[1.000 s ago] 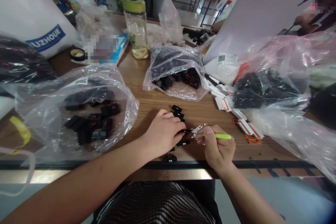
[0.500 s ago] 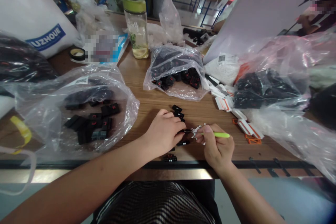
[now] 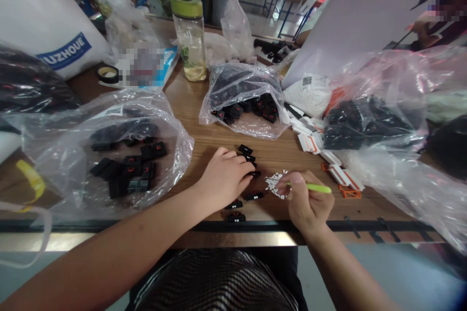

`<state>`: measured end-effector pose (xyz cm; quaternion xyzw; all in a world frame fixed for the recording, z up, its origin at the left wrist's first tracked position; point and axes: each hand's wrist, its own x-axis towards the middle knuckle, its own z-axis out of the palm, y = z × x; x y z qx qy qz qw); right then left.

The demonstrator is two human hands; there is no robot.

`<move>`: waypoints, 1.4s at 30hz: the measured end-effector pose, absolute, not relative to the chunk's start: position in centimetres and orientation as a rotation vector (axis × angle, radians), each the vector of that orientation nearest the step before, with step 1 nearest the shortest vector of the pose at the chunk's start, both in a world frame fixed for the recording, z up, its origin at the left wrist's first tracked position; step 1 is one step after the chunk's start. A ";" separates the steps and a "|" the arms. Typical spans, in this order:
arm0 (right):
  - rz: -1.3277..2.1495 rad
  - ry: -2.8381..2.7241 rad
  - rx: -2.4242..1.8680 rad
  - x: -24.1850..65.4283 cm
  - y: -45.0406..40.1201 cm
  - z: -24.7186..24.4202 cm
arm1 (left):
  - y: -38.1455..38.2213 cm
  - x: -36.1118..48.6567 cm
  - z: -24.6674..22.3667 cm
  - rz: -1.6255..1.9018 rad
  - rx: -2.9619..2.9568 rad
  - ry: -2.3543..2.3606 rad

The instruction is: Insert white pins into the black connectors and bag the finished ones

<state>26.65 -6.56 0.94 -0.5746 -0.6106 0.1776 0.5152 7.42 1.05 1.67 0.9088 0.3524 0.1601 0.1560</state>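
My left hand (image 3: 226, 178) rests on the wooden table with its fingers bent, the fingertips at a small black part (image 3: 255, 174). More black parts lie in a rough column, two beyond the fingers and several nearer the table's edge, such as one with white dots (image 3: 254, 196). My right hand (image 3: 310, 199) is closed around a yellow-green pen-like tool (image 3: 318, 188), which points left. Its fingertips are at the right side of a pile of tiny white pieces (image 3: 274, 183). The tool's tip is hard to make out.
Clear bags of black parts stand at left (image 3: 175, 155) and centre back (image 3: 244, 75). A bottle (image 3: 193, 48) and black tape roll (image 3: 108, 75) are behind. White and orange parts (image 3: 345, 176) and more bags lie at right. A person's hand (image 3: 421, 34) shows far right.
My right hand has moved right with the tool, away from my left hand, uncovering more white pieces. My left hand has shifted slightly left, and more of the black parts show.
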 end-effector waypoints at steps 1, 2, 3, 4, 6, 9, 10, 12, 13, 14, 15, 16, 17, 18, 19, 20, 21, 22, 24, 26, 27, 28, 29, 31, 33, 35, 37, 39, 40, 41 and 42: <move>0.428 -1.423 -1.372 26.7 -6.6 1.1 | 1.1 7.3 1.8 0.473 2.601 1.016; 0.435 -1.395 -1.366 26.8 -6.8 1.3 | 1.0 7.2 2.1 0.499 2.596 1.013; 0.443 -1.379 -1.364 26.8 -6.9 1.5 | 0.9 7.2 2.4 0.529 2.587 1.001; 0.455 -1.368 -1.365 26.9 -7.2 1.8 | 0.6 7.1 2.8 0.554 2.575 0.984; 0.482 -1.359 -1.370 27.0 -7.8 2.4 | -0.2 7.0 3.6 0.555 2.548 0.932; 0.514 -1.358 -1.379 27.1 -8.8 2.6 | -1.6 6.9 4.2 0.429 2.544 0.906; 0.525 -1.357 -1.380 27.1 -9.1 2.5 | -2.0 6.8 4.1 0.401 2.555 0.921; 0.554 -1.351 -1.379 27.0 -9.6 2.0 | -2.6 6.8 3.6 0.392 2.578 0.948; 0.573 -1.345 -1.380 26.9 -9.7 1.6 | -2.7 6.7 3.3 0.404 2.582 0.955; 0.588 -1.340 -1.385 26.8 -9.8 1.3 | -2.9 6.7 2.9 0.419 2.582 0.955; 0.597 -1.339 -1.395 26.7 -9.8 1.1 | -2.9 6.8 2.6 0.433 2.580 0.955; 0.597 -1.340 -1.406 26.6 -9.7 0.9 | -3.0 6.8 2.3 0.443 2.576 0.958; 0.590 -1.340 -1.417 26.5 -9.7 0.8 | -3.0 6.9 2.1 0.450 2.574 0.963; 0.580 -1.341 -1.425 26.4 -9.6 0.8 | -3.0 6.9 2.0 0.456 2.572 0.967; 0.572 -1.341 -1.429 26.3 -9.5 0.8 | -3.0 7.0 1.9 0.461 2.572 0.969; 0.571 -1.341 -1.430 26.3 -9.4 0.8 | -3.0 7.0 1.8 0.466 2.571 0.968; 0.574 -1.340 -1.429 26.2 -9.4 0.8 | -3.0 7.0 1.8 0.470 2.570 0.966; 0.583 -1.341 -1.426 26.1 -9.4 0.7 | -3.0 7.1 1.7 0.475 2.569 0.963; 0.607 -1.349 -1.417 26.0 -9.4 0.7 | -3.0 7.1 1.7 0.487 2.569 0.957; 0.610 -1.360 -1.416 25.9 -9.5 0.6 | -3.0 7.1 1.6 0.497 2.571 0.955; 0.604 -1.364 -1.417 25.9 -9.5 0.6 | -3.0 7.1 1.6 0.501 2.572 0.955; 0.597 -1.369 -1.418 25.8 -9.5 0.6 | -3.0 7.1 1.6 0.503 2.573 0.954; 0.590 -1.374 -1.419 25.8 -9.5 0.6 | -3.0 7.1 1.6 0.503 2.573 0.954; 0.583 -1.383 -1.421 25.8 -9.4 0.7 | -3.0 7.1 1.7 0.498 2.574 0.956; 0.586 -1.390 -1.429 25.9 -9.4 0.8 | -3.0 7.1 1.7 0.493 2.577 0.959; 0.590 -1.396 -1.439 25.9 -9.5 0.7 | -3.0 7.1 1.6 0.495 2.580 0.958; 0.586 -1.406 -1.455 25.9 -9.5 0.7 | -3.0 7.1 1.6 0.507 2.581 0.955; 0.577 -1.433 -1.477 25.9 -9.5 0.8 | -3.0 7.1 1.5 0.517 2.581 0.950; 0.577 -1.451 -1.491 25.9 -9.4 0.8 | -3.0 7.1 1.5 0.516 2.581 0.949; 0.581 -1.469 -1.501 25.9 -9.3 0.9 | -3.0 7.1 1.5 0.513 2.582 0.949; 0.587 -1.481 -1.509 25.9 -9.2 0.9 | -3.0 7.1 1.6 0.510 2.582 0.950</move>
